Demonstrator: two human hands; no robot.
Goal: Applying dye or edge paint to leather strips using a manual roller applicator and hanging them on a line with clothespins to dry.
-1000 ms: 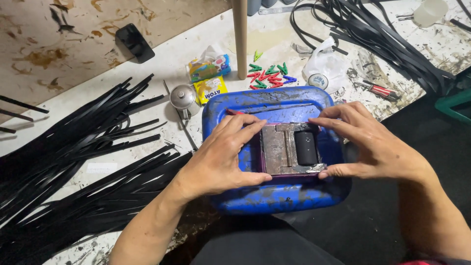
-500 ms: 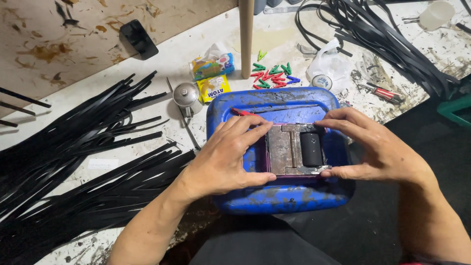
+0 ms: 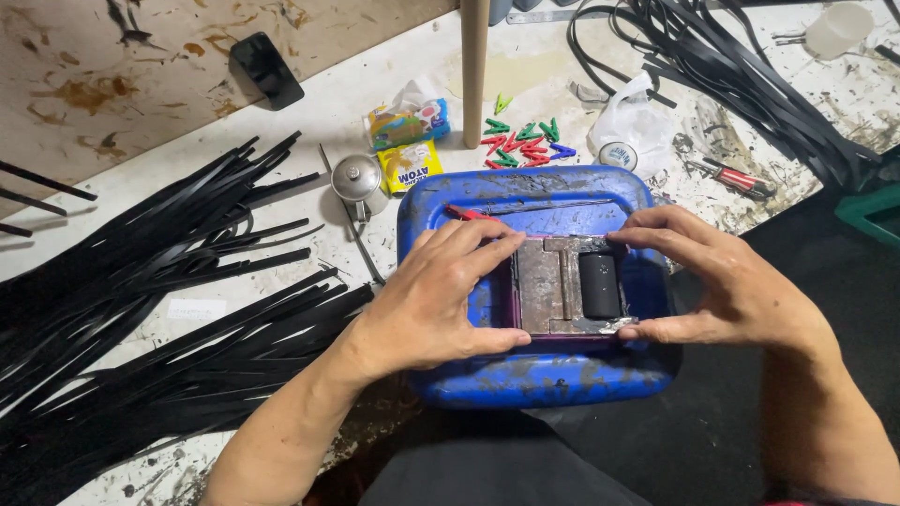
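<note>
The left hand (image 3: 441, 300) lies flat on the battered blue plastic container (image 3: 539, 375), fingers spread and pressing the left edge of the rusty flat metal plate (image 3: 544, 286) that sits on the container's top; it closes on nothing, only bears down. The right hand (image 3: 741, 290) brackets the plate's other side, thumb under the near corner and fingers arched over the far one, loosely pinching the plate's edges rather than gripping anything whole. Since a second ago both hands have hardly shifted on the plate (the view has only drifted a little), so the piece is held steady in the same spot, and the work reads as pressing or aligning in place. On the plate just beside the right fingers stands a short black cylinder (image 3: 600, 284), smooth and matte against the flaking, brown-grey metal. The container's surface is scuffed and smeared with dark grime. To the left, long flat black strips (image 3: 159, 309) fan across the stained white tabletop (image 3: 309, 122). Farther off lie a small shiny metal pot (image 3: 356, 180), a yellow packet (image 3: 411, 165), a scatter of red and green plastic clips (image 3: 520, 145), an upright pale wooden post (image 3: 474, 66), and a black phone-like slab (image 3: 266, 67).
</note>
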